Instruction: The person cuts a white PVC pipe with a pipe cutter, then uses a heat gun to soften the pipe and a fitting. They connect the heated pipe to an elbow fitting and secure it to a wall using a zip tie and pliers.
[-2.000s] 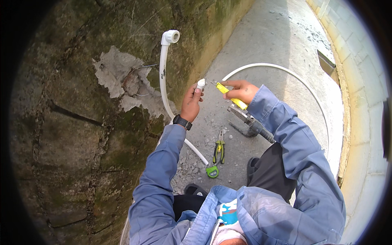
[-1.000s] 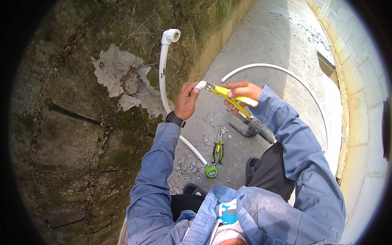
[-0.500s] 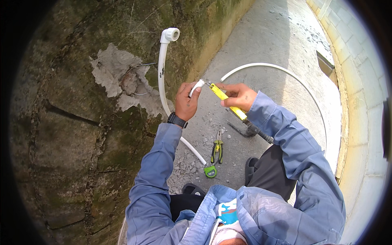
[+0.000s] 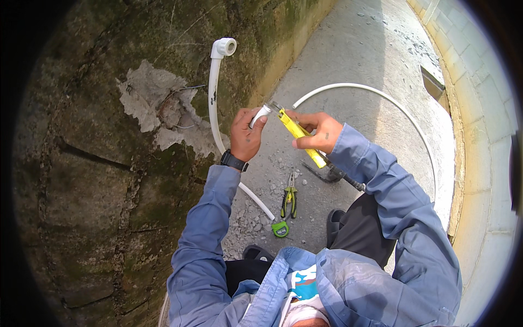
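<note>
My left hand point(image 4: 246, 136), a black watch at its wrist, is closed around a short white plastic pipe piece point(image 4: 260, 115). One end of the piece sticks up past the thumb; the rest is hidden in the palm. A yellow utility knife point(image 4: 298, 131) is gripped in my right hand point(image 4: 321, 132), slanting toward the left hand. Its metal blade end lies just right of the pipe piece's upper end, with a small gap. Behind my left wrist runs a long white pipe point(image 4: 214, 92), topped by a white elbow fitting point(image 4: 223, 48).
Pliers point(image 4: 289, 201) with green-and-black handles and a green tape measure point(image 4: 280, 229) lie on the gritty concrete. A dark hammer-like tool point(image 4: 333, 173) rests under my right hand. Another white pipe point(image 4: 370, 90) curves across the floor. The mossy wall point(image 4: 92, 180) at left has a broken patch point(image 4: 158, 103).
The knife's blade end has come slightly away from the pipe piece. My left hand has shifted a little left, and the knife's handle has tilted more steeply.
</note>
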Available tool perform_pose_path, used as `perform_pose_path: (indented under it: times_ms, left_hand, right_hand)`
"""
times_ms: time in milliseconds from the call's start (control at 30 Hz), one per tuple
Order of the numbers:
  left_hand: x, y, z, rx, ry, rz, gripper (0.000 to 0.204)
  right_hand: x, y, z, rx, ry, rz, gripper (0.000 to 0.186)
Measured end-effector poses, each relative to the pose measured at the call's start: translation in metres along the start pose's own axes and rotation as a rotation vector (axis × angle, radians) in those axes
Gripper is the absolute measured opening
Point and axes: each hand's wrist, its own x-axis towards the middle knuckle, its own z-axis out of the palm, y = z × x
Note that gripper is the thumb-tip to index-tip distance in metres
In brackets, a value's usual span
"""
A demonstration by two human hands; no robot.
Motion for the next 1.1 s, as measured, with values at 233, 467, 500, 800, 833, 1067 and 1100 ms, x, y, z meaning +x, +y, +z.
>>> perform_pose_path:
  times_ms: [233, 467, 500, 800, 833, 1067, 1100]
  left_hand:
    - [0.006, 0.013, -0.005, 0.031, -0.014, 0.007, 0.024]
    - [0.009, 0.015, 0.001, 0.034, -0.025, 0.001, 0.025]
    - [0.009, 0.015, 0.001, 0.032, -0.026, -0.005, 0.025]
    - [0.01, 0.017, -0.001, -0.002, -0.073, -0.033, 0.025]
    - [0.01, 0.018, -0.002, 0.007, -0.078, -0.031, 0.025]
    - [0.013, 0.019, -0.01, -0.002, -0.132, -0.068, 0.027]
    - [0.012, 0.018, -0.012, -0.01, -0.14, -0.078, 0.028]
  right_hand:
    - [-0.002, -0.003, -0.002, -0.003, 0.007, -0.018, 0.082]
    - [-0.006, 0.002, -0.004, -0.023, 0.043, -0.041, 0.089]
    - [-0.006, 0.001, -0.004, -0.019, 0.032, -0.03, 0.086]
    - [-0.009, 0.005, -0.006, -0.002, 0.005, -0.028, 0.081]
    - [-0.008, 0.005, -0.006, -0.009, 0.002, -0.024, 0.082]
    - [-0.009, 0.001, -0.005, -0.056, -0.003, -0.01, 0.082]
    - [-0.008, 0.0, -0.005, -0.076, -0.001, -0.018, 0.082]
